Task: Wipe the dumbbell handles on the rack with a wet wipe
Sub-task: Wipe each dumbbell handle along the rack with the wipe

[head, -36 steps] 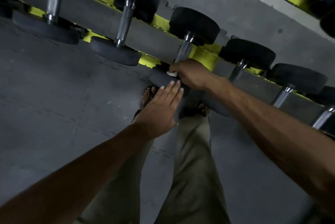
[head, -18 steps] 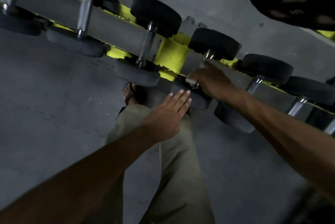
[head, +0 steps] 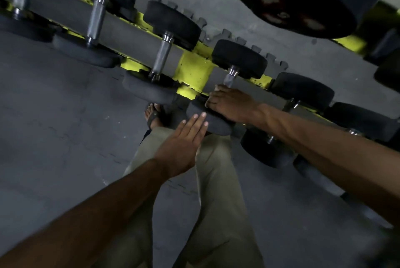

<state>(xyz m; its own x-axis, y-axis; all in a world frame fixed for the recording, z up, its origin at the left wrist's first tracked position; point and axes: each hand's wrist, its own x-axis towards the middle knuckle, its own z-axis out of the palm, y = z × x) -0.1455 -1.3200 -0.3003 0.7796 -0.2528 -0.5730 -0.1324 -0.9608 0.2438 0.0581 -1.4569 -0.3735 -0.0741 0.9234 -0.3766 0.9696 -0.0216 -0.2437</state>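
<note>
Right hand on a dumbbell handle at the rack; left hand flat against the same dumbbell's near head.

The right hand (head: 230, 104) sits just right of frame centre, its fingers (head: 213, 99) curled down over the lower end of the chrome dumbbell handle (head: 229, 78); a small pale patch at the knuckles may be the wet wipe (head: 217, 89), but it is too small to confirm. That dumbbell lies on the yellow rack (head: 192, 68), its far head (head: 239, 58) at 12 o'clock from the hand and its near head (head: 213, 122) at 6 o'clock. The left hand (head: 181, 144) is extended with fingers straight and together, fingertips touching the near head and holding nothing. Neighbouring dumbbells line the rack toward 10 o'clock and 4 o'clock. Beige trousers (head: 216, 202) and a sandalled foot (head: 154, 114) show below on the grey floor (head: 54, 127).
</note>
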